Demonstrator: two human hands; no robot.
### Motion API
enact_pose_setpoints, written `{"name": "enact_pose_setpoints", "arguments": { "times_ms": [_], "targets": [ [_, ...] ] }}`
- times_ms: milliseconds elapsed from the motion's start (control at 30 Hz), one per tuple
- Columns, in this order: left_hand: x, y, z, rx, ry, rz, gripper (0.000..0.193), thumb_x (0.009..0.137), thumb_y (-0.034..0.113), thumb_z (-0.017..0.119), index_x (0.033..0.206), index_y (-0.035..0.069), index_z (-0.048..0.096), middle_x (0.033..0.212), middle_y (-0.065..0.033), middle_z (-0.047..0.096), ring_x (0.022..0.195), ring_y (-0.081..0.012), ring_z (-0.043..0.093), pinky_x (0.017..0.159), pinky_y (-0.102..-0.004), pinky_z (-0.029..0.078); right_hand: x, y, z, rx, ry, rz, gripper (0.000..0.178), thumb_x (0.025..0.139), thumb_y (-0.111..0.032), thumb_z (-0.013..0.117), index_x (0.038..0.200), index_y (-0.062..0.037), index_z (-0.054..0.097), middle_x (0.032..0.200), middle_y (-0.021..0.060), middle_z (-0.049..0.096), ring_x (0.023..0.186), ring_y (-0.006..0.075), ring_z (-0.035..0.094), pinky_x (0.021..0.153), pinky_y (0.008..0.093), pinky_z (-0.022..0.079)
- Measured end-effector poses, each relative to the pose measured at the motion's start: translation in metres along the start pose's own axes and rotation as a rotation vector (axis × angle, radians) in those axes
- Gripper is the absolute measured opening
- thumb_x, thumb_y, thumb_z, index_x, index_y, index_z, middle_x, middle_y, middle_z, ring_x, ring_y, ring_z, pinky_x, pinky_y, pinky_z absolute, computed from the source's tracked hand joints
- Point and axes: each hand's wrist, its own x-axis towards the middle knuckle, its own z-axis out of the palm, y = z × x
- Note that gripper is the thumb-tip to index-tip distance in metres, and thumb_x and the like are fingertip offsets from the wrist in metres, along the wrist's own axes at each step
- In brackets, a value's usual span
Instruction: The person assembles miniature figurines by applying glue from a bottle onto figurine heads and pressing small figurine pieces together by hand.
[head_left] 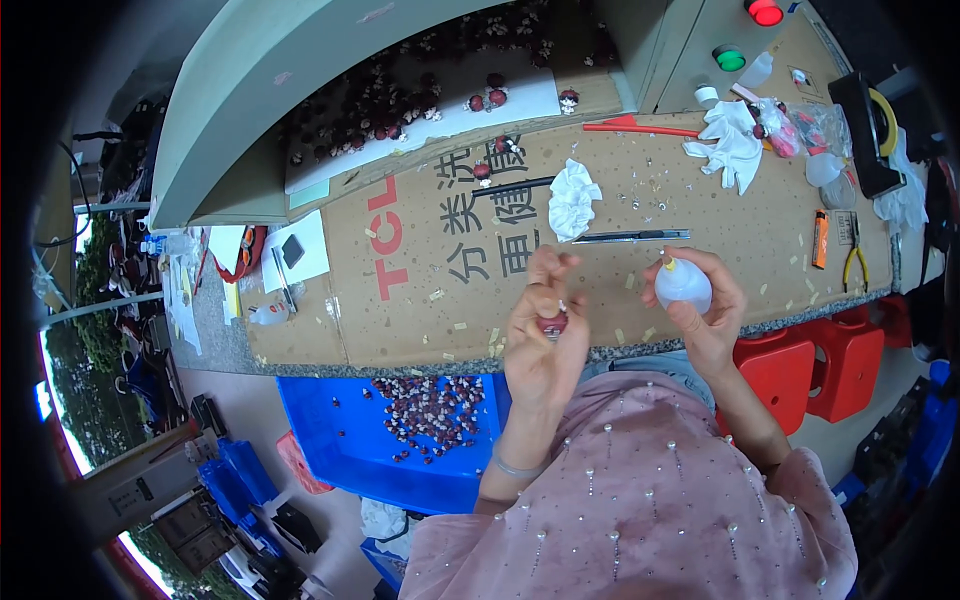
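Note:
My left hand, palm up, pinches a small dark-red and white figurine with its fingers curled around it. Fingers hide part of the figurine. To its right, my right hand is wrapped around a small white squeeze bottle with a yellowish nozzle, which points up and to the left. Both hands are above the near edge of the cardboard-covered table. Beyond them lie a silver and black craft knife and a crumpled white tissue.
A booth shelf at the back holds many similar figurines. Below the table at left, a blue bin contains more. Yellow-handled pliers, an orange cutter and a tape dispenser lie at right. Red stools stand below.

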Motion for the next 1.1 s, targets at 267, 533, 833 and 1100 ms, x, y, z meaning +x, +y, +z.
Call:
{"name": "enact_pose_setpoints", "arguments": {
  "times_ms": [267,533,833,1100],
  "targets": [
    [0.0044,0.0074,-0.0037,1.217,0.094,0.654,0.014,0.073,0.023,0.072,0.078,0.010,0.071,0.107,-0.0075,0.042,0.109,-0.0252,0.041,0.086,-0.0355,0.030,0.0012,-0.0005,0.0056,-0.052,0.036,0.027,0.055,0.080,-0.031,0.071,0.119,0.0015,0.051,0.097,0.0167,0.064,0.080,0.0205,0.063,0.071,0.0319,0.050],
    [0.0034,0.0039,-0.0021,1.275,0.087,0.659,0.014,0.071,0.024,0.072,0.079,0.012,0.072,0.103,-0.0068,0.044,0.105,-0.0246,0.045,0.080,-0.0347,0.030,0.0003,0.0038,0.0054,0.031,-0.013,-0.013,0.046,0.082,-0.014,0.069,0.119,0.0047,0.051,0.101,0.0173,0.063,0.084,0.0183,0.064,0.076,0.0288,0.051],
    [0.0069,0.0031,-0.0101,1.185,-0.009,0.592,0.022,0.079,0.026,0.069,0.084,0.005,0.068,0.099,-0.0093,0.054,0.095,-0.0250,0.052,0.088,-0.0370,0.035,0.0011,0.0032,0.0053,0.017,-0.019,-0.015,0.046,0.081,-0.014,0.069,0.120,0.0050,0.051,0.102,0.0173,0.063,0.084,0.0184,0.064,0.076,0.0291,0.051],
    [0.0059,0.0017,-0.0023,1.050,0.082,0.509,0.020,0.075,0.010,0.072,0.092,0.001,0.065,0.091,-0.0094,0.058,0.087,-0.0188,0.055,0.077,-0.0286,0.043,0.0020,0.0038,0.0044,0.015,-0.020,-0.011,0.046,0.082,-0.014,0.069,0.119,0.0050,0.051,0.102,0.0174,0.063,0.084,0.0183,0.064,0.075,0.0287,0.051]
  ]
}}
